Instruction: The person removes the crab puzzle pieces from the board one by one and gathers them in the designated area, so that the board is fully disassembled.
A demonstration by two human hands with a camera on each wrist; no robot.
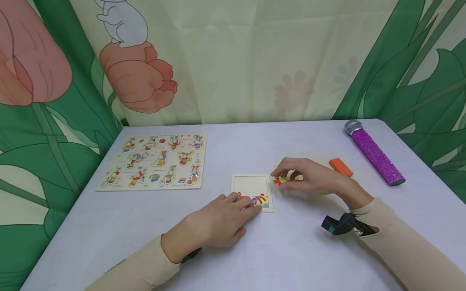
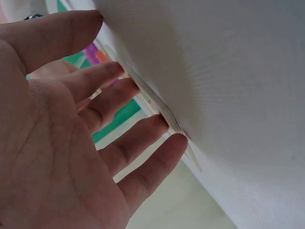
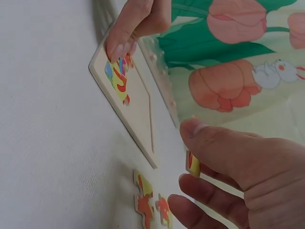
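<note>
Head view: the left grip [image 1: 225, 218], fingers extended, rests on the puzzle tray [image 1: 252, 184], left of the right grip [image 1: 311, 176]. Left wrist view: fingertips meet the tray. Right wrist view: the right grip pinches 1 puzzle piece [image 3: 193, 165]; piece-fitting seems underway, likely needing alignment over the tray's bare part next

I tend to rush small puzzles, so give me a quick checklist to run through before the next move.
1. Tray steadied: ok; the left hand rests its fingers on the lower part of the puzzle tray.
2. Piece in grip: ok; the right hand pinches a puzzle piece.
3. Room in tray: ok; the upper part is bare above the fitted pieces.
4. Held piece's picture readable: cannot tell; fingers cover most of it.
5. Loose pieces all placed: not ok; some lie beside the tray.
6. Microphone apart from tray: ok.
</note>
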